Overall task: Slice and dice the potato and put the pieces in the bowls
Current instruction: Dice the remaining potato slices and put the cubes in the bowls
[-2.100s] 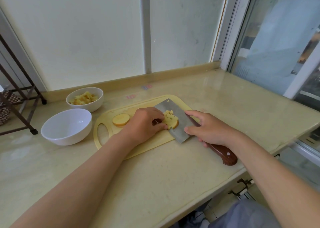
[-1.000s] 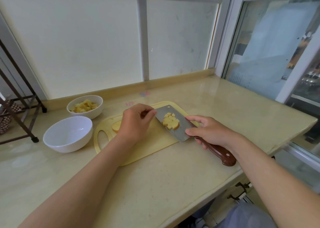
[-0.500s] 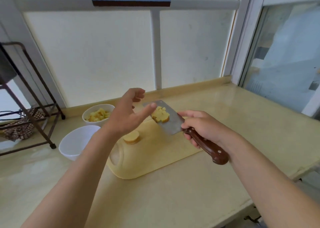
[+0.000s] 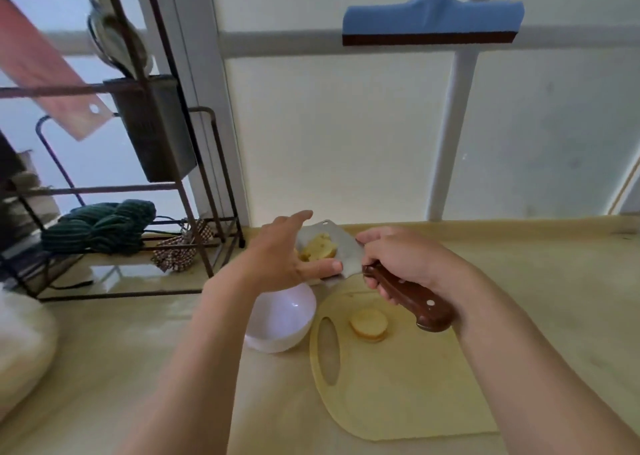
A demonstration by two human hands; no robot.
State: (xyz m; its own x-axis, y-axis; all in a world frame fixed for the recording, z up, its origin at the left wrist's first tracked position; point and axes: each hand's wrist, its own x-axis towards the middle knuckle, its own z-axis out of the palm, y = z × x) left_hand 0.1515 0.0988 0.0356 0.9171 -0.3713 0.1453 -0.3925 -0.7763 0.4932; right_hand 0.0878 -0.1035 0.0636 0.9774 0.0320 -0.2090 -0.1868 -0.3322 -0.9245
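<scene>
Past the smooth white bowl, the right hand wraps fingers round a wooden-handled steel cleaver bearing potato dice, left hand straight-fingered.

Soft daylight comes through frosted window panes divided by a white upright, and a blue squeegee hangs at the crossbar. Below runs a pale beige stone counter. At its left end stands a dark metal rack carrying a grey utensil holder, a reddish board and a bundled green cloth, with a patterned cloth at its foot.
</scene>
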